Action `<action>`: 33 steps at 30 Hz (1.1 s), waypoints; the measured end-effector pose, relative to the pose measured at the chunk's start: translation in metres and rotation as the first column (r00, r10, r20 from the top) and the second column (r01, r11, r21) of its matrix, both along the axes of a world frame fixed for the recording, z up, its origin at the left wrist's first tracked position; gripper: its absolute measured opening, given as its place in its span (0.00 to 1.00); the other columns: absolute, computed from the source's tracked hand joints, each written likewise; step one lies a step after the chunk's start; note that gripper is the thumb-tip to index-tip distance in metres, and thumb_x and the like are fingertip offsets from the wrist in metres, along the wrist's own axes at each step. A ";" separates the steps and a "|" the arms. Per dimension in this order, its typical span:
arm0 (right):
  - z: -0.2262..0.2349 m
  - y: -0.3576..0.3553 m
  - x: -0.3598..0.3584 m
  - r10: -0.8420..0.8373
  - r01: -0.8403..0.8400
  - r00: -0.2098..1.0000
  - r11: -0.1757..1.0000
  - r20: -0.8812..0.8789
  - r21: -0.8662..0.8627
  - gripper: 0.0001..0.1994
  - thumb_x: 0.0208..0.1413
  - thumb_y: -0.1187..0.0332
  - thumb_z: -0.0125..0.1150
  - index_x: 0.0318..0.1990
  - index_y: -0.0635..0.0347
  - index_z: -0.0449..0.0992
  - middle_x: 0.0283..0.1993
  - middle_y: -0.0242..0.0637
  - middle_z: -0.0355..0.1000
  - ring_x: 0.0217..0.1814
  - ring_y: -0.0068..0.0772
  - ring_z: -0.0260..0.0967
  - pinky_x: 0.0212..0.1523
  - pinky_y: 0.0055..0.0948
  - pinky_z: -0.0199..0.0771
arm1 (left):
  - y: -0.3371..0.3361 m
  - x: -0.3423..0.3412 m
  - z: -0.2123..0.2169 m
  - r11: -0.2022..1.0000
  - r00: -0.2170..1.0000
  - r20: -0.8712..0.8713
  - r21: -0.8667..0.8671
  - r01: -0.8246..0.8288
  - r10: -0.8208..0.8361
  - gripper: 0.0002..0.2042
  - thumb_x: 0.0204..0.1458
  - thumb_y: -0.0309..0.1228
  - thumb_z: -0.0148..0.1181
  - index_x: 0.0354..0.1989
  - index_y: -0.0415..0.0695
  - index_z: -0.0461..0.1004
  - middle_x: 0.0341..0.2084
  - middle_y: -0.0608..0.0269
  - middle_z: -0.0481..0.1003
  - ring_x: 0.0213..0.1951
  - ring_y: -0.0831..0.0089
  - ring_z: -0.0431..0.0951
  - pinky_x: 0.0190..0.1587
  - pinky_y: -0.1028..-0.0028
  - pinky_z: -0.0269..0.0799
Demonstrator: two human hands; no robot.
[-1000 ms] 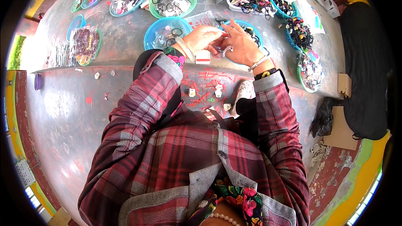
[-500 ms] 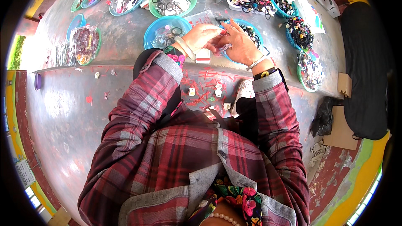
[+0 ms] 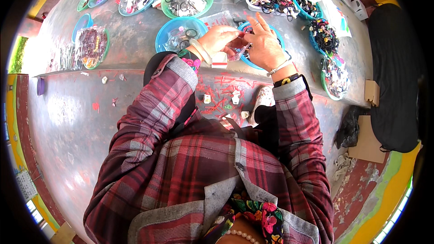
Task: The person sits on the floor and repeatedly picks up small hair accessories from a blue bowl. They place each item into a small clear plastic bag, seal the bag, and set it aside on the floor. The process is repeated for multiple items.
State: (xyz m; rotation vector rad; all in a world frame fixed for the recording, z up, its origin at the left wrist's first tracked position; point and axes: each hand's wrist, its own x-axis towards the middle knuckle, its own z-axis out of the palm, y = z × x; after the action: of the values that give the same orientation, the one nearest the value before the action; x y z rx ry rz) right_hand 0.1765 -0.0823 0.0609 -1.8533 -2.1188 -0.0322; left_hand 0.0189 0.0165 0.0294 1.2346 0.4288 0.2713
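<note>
Between my two hands hangs a small clear plastic bag (image 3: 236, 55) with something dark pinkish inside that I cannot make out. My left hand (image 3: 216, 39), with a pale bangle at the wrist, is closed on the bag's left side. At its right edge my right hand (image 3: 266, 49) pinches with thumb and forefinger, its other fingers raised. Behind the right hand is a blue basket (image 3: 282, 40) of dark hair ties, partly hidden. Left of my left hand stands a blue basket (image 3: 159, 40) holding clear bags and black hair ties. A small white and red box (image 3: 219, 60) lies below the hands.
A green basket (image 3: 209, 7) of packed items stands farther back. At the right are a white tray (image 3: 248, 3) of black hair ties and a green-rimmed basket (image 3: 323, 81). Bagged brown pieces (image 3: 91, 47) lie at the left. Red scraps (image 3: 221, 91) litter the lower floor before the ledge.
My right hand has shifted slightly right, with its fingers lifted higher. The plastic bag now hangs flatter between the hands. My left hand stays almost in place.
</note>
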 end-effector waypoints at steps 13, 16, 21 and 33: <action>0.006 0.005 0.022 -0.099 -0.011 0.411 0.993 -0.906 -0.114 0.15 0.40 0.74 0.60 0.40 0.62 0.73 0.38 0.35 0.71 0.38 0.23 0.68 0.38 0.22 0.69 | 0.005 -0.004 -0.002 0.973 0.984 0.131 -0.215 -0.089 0.120 0.17 0.57 0.35 0.42 0.49 0.35 0.64 0.41 0.48 0.72 0.40 0.65 0.75 0.36 0.74 0.74; 0.009 -0.001 0.028 -0.253 -0.014 0.412 0.959 -0.875 -0.284 0.13 0.44 0.72 0.61 0.39 0.67 0.73 0.34 0.33 0.72 0.34 0.19 0.67 0.36 0.20 0.68 | 0.003 -0.006 0.003 0.965 0.977 0.148 -0.235 -0.118 0.156 0.18 0.57 0.36 0.42 0.50 0.36 0.64 0.40 0.49 0.73 0.37 0.69 0.76 0.35 0.76 0.73; -0.010 -0.003 0.012 -0.328 -0.037 0.248 0.937 -0.912 -0.347 0.10 0.46 0.69 0.63 0.35 0.65 0.77 0.28 0.28 0.73 0.28 0.15 0.65 0.30 0.17 0.64 | 0.000 -0.007 0.011 0.966 0.984 0.142 -0.248 -0.071 0.109 0.18 0.57 0.36 0.42 0.50 0.36 0.64 0.40 0.51 0.73 0.35 0.73 0.75 0.34 0.79 0.72; -0.015 -0.006 -0.005 -0.261 0.196 -0.199 0.934 -0.945 -0.299 0.06 0.47 0.69 0.61 0.30 0.60 0.79 0.27 0.29 0.74 0.26 0.17 0.67 0.26 0.16 0.65 | -0.007 -0.008 0.020 0.973 0.985 0.054 -0.173 -0.154 0.166 0.16 0.53 0.39 0.51 0.44 0.40 0.69 0.37 0.62 0.74 0.35 0.80 0.73 0.24 0.86 0.64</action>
State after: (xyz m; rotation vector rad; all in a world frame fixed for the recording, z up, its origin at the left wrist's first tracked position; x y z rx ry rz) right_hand 0.1716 -0.0884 0.0455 -1.2676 -0.5234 1.0661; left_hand 0.0112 0.0092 0.0490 1.0238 0.4837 0.4055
